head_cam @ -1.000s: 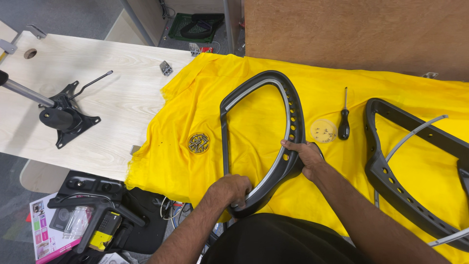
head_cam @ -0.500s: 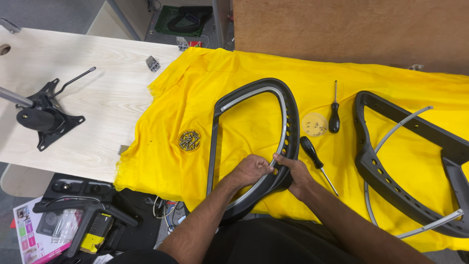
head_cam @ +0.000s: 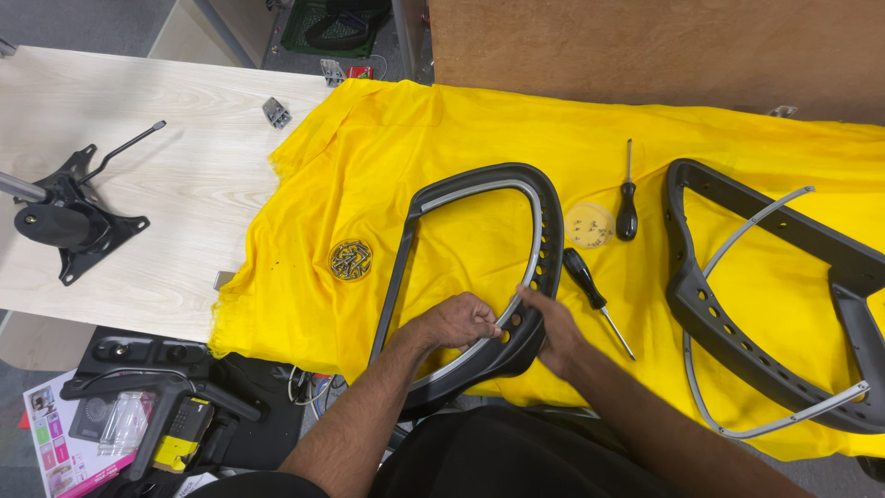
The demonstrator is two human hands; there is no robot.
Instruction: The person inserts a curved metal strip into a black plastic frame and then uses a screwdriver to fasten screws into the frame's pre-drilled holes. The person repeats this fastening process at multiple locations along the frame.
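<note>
While I look down from the head camera, my left hand (head_cam: 458, 321) sits curled on the lower curve of the dark chair frame (head_cam: 544, 217), its fingertips pinched on the grey metal strip (head_cam: 533, 242) that runs inside the frame's rim, so I read it as grasping that strip. My right hand (head_cam: 554, 325) lies just beside it with the fingers pressed against the frame's outer band of holes; I cannot tell whether it clasps the frame or only rests flat on it. That frame lies flat on the yellow cloth (head_cam: 369, 157) near the table's near edge, about midway along the cloth. Just right of it a black-handled screwdriver (head_cam: 595, 300) lies slanted, almost touching my right hand, and beyond it a second screwdriver (head_cam: 627, 205) lies upright toward the far edge, next to a small round lid holding screws (head_cam: 588, 225). Left of the frame a small heap of screws (head_cam: 350, 259) rests on the cloth. A second chair frame (head_cam: 737, 277) with a loose grey strip lies at the cloth's right end. On the bare wooden table (head_cam: 166, 101) at the left stands a black chair mechanism (head_cam: 69, 219).
</note>
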